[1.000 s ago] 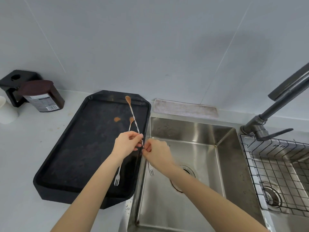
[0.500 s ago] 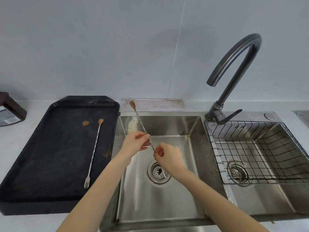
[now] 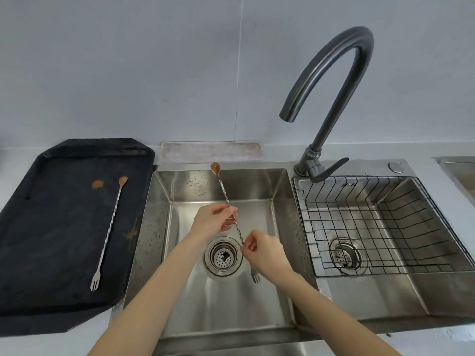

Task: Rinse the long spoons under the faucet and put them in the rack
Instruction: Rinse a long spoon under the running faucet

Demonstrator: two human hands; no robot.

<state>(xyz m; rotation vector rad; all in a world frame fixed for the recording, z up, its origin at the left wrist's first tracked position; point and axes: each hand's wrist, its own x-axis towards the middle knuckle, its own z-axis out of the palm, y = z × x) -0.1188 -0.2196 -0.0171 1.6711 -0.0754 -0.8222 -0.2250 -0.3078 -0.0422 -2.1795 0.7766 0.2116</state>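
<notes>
Both hands are pinching the long spoon (image 3: 229,205): left hand (image 3: 210,222) mid-shaft, right hand (image 3: 266,254) lower. Light, stiff, probably slippery wet; twisted shaft is giving grip.

Wall (image 3: 154,73): pale grey panels, one thin vertical seam.
Counter (image 3: 457,214): light, smooth, around the steel sinks.
Cloth (image 3: 212,151): flat along the wall's foot.
Light: soft, even.

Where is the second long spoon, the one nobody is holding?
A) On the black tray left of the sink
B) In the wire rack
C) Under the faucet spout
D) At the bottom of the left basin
A: the second long spoon lies flat on the black tray beside the sink, while the left hand and right hand hold the other spoon over the left basin; the wire rack holds no spoon.
</notes>
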